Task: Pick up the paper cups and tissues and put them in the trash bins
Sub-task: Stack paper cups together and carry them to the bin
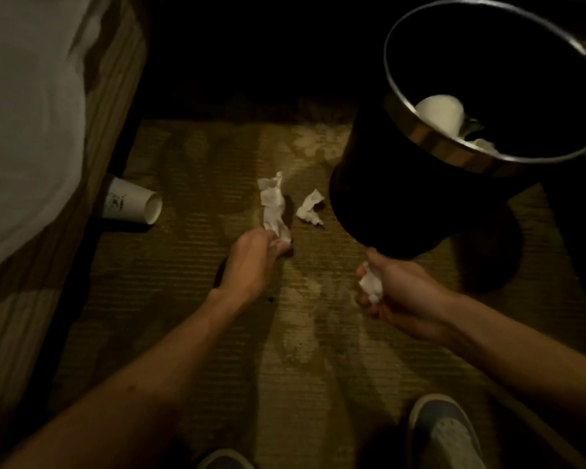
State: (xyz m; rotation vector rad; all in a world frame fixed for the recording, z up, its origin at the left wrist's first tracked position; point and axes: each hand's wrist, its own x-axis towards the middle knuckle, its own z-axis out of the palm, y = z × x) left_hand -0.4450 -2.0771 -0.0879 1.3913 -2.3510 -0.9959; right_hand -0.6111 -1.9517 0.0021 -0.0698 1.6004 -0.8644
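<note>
1. The long tissue (273,204) is a white, twisted, crumpled strip. Its long axis runs away from the person, the far end pointing toward the dark strip of floor beyond the carpet (200,299). The left hand (251,262) grips its near end, fingers (263,236) curled tight round the paper. Whether the strip clears the carpet I cannot tell.
2. The right hand (400,292) holds a balled white tissue wad (371,284) in loosely curled fingers (366,302), just in front of the foot of the trash bin (369,198).
3. A small crumpled tissue (310,208) lies loose on the carpet between the long tissue and the bin, near both and touching neither.
4. A white paper cup (132,204) with a dark printed mark lies on its side, its mouth pointing right and its base tucked against the bed (24,113).
5. The bin is black with a metal rim (420,137). Inside it lie another cup (442,116) and some tissue (484,145).
6. Edges — the bed closes off the left side and the bin the right. The open carpet between them holds the loose pieces. Two shoes (444,434) show at the near edge.
</note>
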